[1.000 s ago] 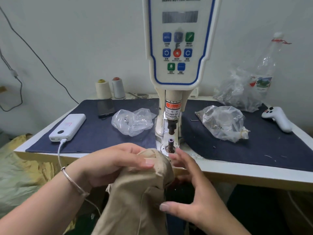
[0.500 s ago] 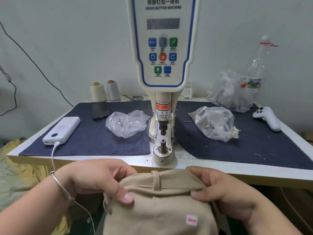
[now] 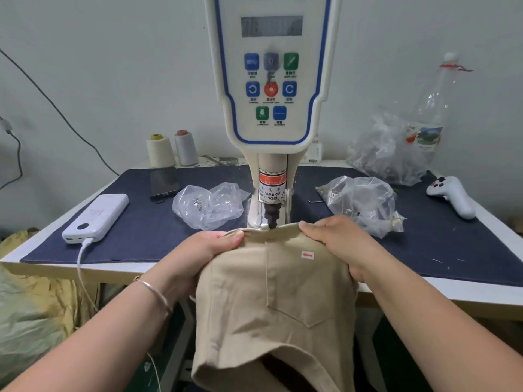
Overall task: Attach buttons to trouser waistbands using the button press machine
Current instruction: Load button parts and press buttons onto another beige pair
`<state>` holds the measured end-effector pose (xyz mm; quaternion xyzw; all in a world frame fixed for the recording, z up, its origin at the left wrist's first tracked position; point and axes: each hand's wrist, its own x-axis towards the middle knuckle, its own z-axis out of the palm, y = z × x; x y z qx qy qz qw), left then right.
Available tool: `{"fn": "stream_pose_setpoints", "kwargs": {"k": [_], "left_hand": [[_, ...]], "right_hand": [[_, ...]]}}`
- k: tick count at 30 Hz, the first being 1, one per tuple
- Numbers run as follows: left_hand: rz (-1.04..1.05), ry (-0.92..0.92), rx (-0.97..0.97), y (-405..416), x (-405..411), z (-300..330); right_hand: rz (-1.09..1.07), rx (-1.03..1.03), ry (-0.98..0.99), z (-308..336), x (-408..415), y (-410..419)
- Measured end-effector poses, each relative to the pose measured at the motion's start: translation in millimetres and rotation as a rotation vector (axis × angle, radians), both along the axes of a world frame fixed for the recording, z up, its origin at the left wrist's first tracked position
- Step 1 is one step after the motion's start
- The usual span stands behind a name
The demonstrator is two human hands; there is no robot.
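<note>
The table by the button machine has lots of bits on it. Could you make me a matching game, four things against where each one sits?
Things:
1. white power bank
2. white game controller
3. thread spools
4. beige trousers

Places:
A. far right of the navy mat
B. held by both hands, waistband under the press head
C. back left, by the wall
D. left side of the mat, cable plugged in

Pairs: 1-D, 2-A, 3-C, 4-B
</note>
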<state>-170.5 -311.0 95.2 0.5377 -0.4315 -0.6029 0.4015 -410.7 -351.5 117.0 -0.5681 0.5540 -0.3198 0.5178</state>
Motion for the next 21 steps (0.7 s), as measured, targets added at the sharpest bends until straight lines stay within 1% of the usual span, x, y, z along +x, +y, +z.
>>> {"fn": "stream_pose_setpoints", "kwargs": {"k": [4,6,7,11,12,14,16,21], "left_hand": [[0.09,-0.092,0.02,-18,-5,-1],[0.109,-0.131,-0.014,-22,-4,-3],[0.105,-0.114,-0.042,-23,-3,-5],[0.018,0.034,-0.18,-23,4,-6],[0.016,0.048,-0.199,-23,5,-6],[0.016,0.048,-0.205,-27,6,-6],[-0.011,0.002,-0.185,-28,4,-5],[-0.023,-0.271,-0.202,-25,-6,-12]], "right_hand": [[-0.012,-0.075,0.049,-2,8,-12],[-0.009,-0.103,0.038,-5,8,-15],[-0.002,-0.112,0.017,-7,7,-16],[0.023,-0.089,-0.265,-2,1,-18],[0.041,-0.089,-0.277,0,0,-21],[0.068,-0.086,-0.227,2,-3,-27],[0.057,-0.089,-0.157,-2,-4,-32],[0.025,-0.212,0.125,-26,-10,-33]]}}
